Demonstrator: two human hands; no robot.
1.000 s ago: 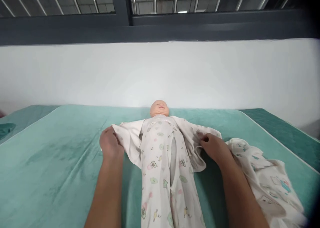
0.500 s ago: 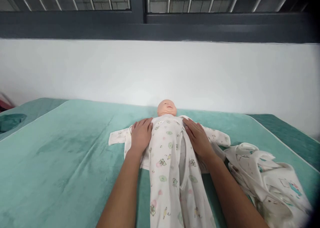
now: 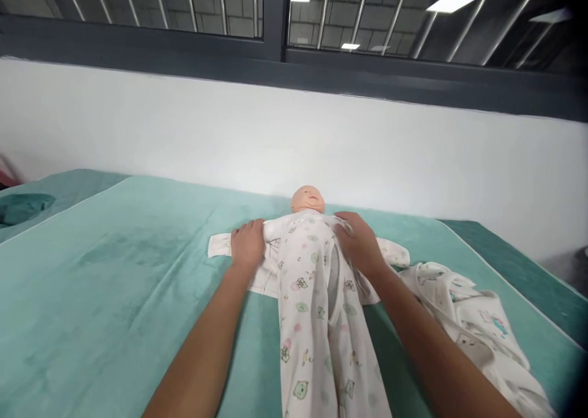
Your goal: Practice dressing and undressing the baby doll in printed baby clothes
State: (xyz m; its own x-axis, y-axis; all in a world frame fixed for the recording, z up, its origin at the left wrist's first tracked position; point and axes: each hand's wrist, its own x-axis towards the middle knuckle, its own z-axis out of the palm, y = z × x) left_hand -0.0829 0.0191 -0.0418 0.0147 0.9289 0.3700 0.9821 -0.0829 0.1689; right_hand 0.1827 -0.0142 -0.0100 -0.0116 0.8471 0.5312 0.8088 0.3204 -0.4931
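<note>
A baby doll [image 3: 307, 199] lies face up, its head toward the wall. Its white printed romper [image 3: 305, 283] stretches down the middle, with a long opening along one leg. Beneath the romper a white long-sleeved baby jacket [image 3: 264, 280] is spread, its sleeves out to both sides. My left hand [image 3: 248, 243] is closed around the sleeve on the left, fingers curled over it. At the doll's shoulder on the right, my right hand [image 3: 361, 242] is bent over the clothing with cloth between thumb and fingers; motion blurs the fingertips.
A crumpled pile of white baby clothes [image 3: 473, 320] lies right of my right forearm. The green padded mat [image 3: 138, 295] runs back to the white wall [image 3: 206, 133]. Above is a dark window frame [image 3: 184, 54] with metal bars. A dark green object [image 3: 25, 209] sits far left.
My left hand has slid outward from the doll's side onto the sleeve and curled. My right hand has gone from lying flat to bent fingers at the shoulder. The view has tilted.
</note>
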